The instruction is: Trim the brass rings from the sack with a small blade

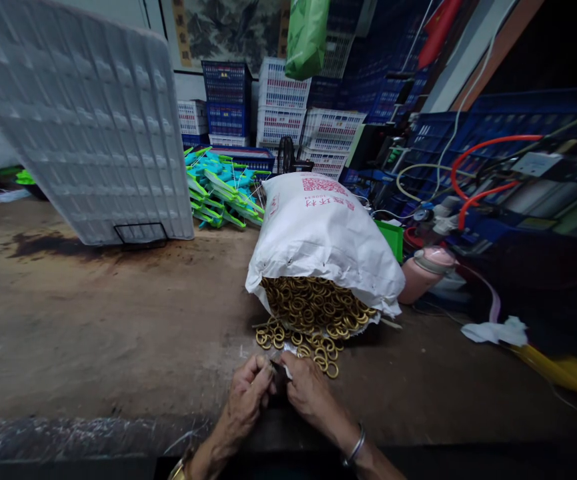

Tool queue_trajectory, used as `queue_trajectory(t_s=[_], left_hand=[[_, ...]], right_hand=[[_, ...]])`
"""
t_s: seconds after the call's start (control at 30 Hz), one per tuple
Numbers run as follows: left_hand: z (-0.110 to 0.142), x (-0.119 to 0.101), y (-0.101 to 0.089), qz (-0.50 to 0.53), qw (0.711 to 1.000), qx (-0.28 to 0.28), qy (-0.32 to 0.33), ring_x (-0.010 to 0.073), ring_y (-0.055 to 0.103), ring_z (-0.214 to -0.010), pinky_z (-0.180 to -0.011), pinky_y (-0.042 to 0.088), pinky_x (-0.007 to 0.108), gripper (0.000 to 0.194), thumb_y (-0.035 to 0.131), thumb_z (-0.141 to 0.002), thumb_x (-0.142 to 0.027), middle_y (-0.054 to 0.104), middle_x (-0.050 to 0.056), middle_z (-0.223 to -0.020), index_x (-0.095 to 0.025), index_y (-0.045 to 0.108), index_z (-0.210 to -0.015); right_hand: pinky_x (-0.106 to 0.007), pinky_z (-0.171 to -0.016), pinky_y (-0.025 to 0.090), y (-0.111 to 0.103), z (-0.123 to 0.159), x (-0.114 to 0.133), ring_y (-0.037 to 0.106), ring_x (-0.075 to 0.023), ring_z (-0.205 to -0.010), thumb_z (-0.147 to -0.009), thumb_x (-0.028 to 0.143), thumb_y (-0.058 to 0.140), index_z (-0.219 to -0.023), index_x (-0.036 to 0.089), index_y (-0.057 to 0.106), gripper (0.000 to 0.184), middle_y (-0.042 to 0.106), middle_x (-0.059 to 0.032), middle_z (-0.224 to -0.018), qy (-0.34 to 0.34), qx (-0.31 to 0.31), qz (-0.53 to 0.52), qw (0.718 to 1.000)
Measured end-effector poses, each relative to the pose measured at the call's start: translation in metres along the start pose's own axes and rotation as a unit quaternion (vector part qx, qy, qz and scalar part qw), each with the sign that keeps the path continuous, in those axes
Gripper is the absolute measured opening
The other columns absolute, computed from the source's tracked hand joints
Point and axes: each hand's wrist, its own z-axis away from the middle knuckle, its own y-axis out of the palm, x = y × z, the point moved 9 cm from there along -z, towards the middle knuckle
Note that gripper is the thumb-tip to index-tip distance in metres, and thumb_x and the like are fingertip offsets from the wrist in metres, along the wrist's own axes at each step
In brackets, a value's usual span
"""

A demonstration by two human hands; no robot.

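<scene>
My left hand is closed in a pinch near the table's front edge, and what its fingertips hold is too small to make out. Close beside it, my right hand is closed around a small thing with a dark, pointed end; some white shows by its thumb. Just beyond both hands lie loose brass-coloured rings. They spill from the mouth of a white woven sack lying on its side, packed with many more such rings.
A tall translucent ribbed plastic panel stands at left on the wooden table. Turquoise and green plastic pieces are heaped behind. A pink bottle, white tissue and machinery with red hoses are at right; stacked crates stand behind.
</scene>
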Motion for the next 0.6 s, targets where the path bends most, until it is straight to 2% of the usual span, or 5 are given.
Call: queue_trajectory(t_s=[0.1, 0.2, 0.33, 0.5, 0.6], left_hand=[[0.011, -0.005, 0.004, 0.008, 1.000, 0.013, -0.020, 0.0029, 0.031, -0.038, -0.038, 0.021, 0.017, 0.038, 0.055, -0.073, -0.052, 0.047, -0.005, -0.051, -0.017, 0.045, -0.062], [0.020, -0.016, 0.009, 0.061, 0.997, 0.036, -0.037, 0.0030, 0.034, -0.038, -0.037, 0.021, 0.016, 0.035, 0.057, -0.073, -0.050, 0.052, -0.004, -0.055, -0.017, 0.047, -0.067], [0.017, -0.016, 0.002, 0.139, 0.986, 0.022, -0.087, 0.0039, 0.030, -0.038, -0.035, 0.021, 0.016, 0.031, 0.051, -0.078, -0.046, 0.045, -0.005, -0.050, -0.015, 0.054, -0.075], [0.010, -0.013, -0.011, 0.208, 0.974, -0.015, -0.084, 0.0053, 0.041, -0.046, -0.036, 0.028, 0.016, 0.018, 0.058, -0.075, -0.033, 0.057, 0.001, -0.071, -0.016, 0.053, -0.076], [0.012, -0.005, -0.013, 0.266, 0.957, -0.011, -0.114, 0.0071, 0.046, -0.049, -0.037, 0.031, 0.016, 0.018, 0.060, -0.073, -0.029, 0.057, 0.000, -0.072, -0.019, 0.054, -0.086]], right_hand=[[-0.024, -0.056, 0.025, -0.010, -0.004, -0.011, 0.053, -0.0153, -0.064, -0.062, 0.002, 0.039, -0.084, 0.019, 0.056, 0.033, 0.063, -0.0031, -0.071, 0.031, -0.027, 0.038, 0.998], [-0.024, -0.054, 0.024, -0.025, -0.006, -0.034, 0.054, -0.0150, -0.061, -0.068, 0.003, 0.038, -0.080, 0.018, 0.057, 0.027, 0.063, -0.0039, -0.067, 0.092, -0.060, 0.066, 0.992], [-0.022, -0.057, 0.029, -0.039, -0.004, -0.046, 0.057, -0.0147, -0.066, -0.074, 0.008, 0.041, -0.081, 0.019, 0.056, 0.020, 0.064, -0.0032, -0.072, 0.084, -0.108, 0.044, 0.990], [-0.023, -0.064, 0.034, -0.026, -0.001, -0.031, 0.058, -0.0165, -0.078, -0.081, 0.021, 0.044, -0.093, 0.022, 0.055, 0.016, 0.064, -0.0027, -0.086, 0.037, -0.091, 0.028, 0.995], [-0.024, -0.066, 0.034, -0.017, 0.000, -0.025, 0.057, -0.0172, -0.083, -0.081, 0.023, 0.047, -0.098, 0.025, 0.054, 0.019, 0.061, -0.0029, -0.095, 0.044, -0.074, 0.063, 0.994]])
